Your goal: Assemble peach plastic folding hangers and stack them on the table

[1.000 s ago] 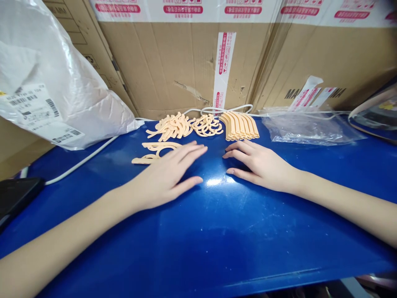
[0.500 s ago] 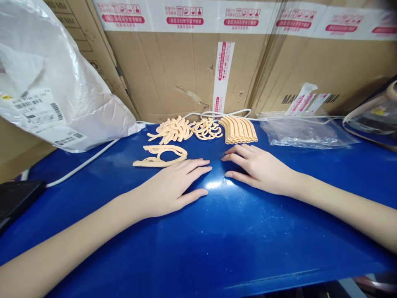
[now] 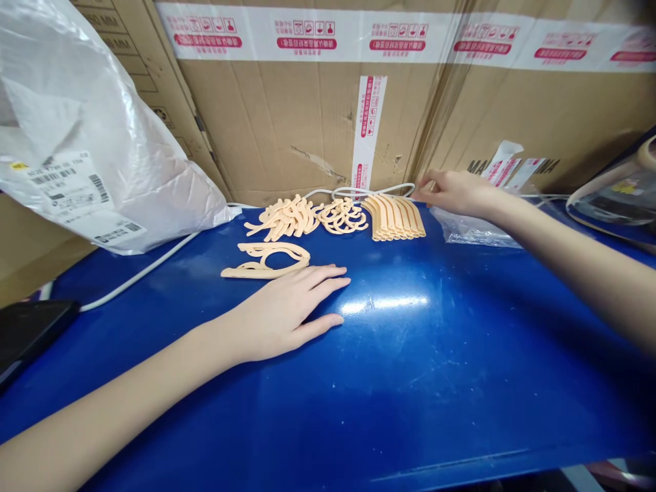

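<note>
My left hand (image 3: 287, 307) lies flat and open on the blue table (image 3: 410, 383), its fingertips just below a peach plastic hanger-shaped piece (image 3: 266, 260). My right hand (image 3: 454, 191) is stretched to the back of the table with its fingers pinched together at the right end of a neat stack of curved peach bars (image 3: 394, 215). What the fingers pinch is hidden. Left of the stack lie a heap of peach hooks (image 3: 342, 213) and a heap of curved peach strips (image 3: 284, 215).
Taped cardboard boxes (image 3: 287, 116) wall off the back. A white plastic bag (image 3: 76, 137) sits at the left, a white cable (image 3: 138, 272) runs from it, and a black phone (image 3: 25, 328) lies at the left edge. A clear bag (image 3: 476, 231) and a domed device (image 3: 615, 191) are at the right.
My right hand has left the middle of the table and moved back and right to the end of the stack of bars. My left hand has hardly shifted.
</note>
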Action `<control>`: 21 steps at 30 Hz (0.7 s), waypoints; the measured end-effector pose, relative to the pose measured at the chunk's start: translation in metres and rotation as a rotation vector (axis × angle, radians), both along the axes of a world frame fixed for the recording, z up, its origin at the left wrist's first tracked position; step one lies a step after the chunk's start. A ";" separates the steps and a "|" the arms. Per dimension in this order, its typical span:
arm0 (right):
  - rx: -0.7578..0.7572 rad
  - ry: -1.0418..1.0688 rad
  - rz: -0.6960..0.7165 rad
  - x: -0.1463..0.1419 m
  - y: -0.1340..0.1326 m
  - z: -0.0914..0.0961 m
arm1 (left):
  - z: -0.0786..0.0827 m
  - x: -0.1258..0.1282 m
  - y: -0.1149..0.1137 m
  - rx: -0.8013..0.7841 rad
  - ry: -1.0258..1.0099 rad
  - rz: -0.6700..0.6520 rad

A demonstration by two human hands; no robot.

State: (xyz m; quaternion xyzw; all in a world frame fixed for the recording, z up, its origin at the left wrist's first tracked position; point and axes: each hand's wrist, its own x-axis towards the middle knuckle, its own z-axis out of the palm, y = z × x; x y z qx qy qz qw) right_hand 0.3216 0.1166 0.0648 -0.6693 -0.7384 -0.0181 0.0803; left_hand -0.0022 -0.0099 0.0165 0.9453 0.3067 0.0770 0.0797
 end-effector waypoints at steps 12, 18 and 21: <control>-0.198 0.104 0.032 -0.003 0.007 -0.014 | -0.001 0.000 0.001 -0.007 -0.012 0.000; -0.119 0.040 -0.066 -0.014 0.007 -0.017 | 0.000 0.000 0.000 0.005 0.018 0.002; -0.069 0.003 -0.125 -0.024 0.003 -0.018 | 0.001 0.000 0.000 0.006 0.026 0.001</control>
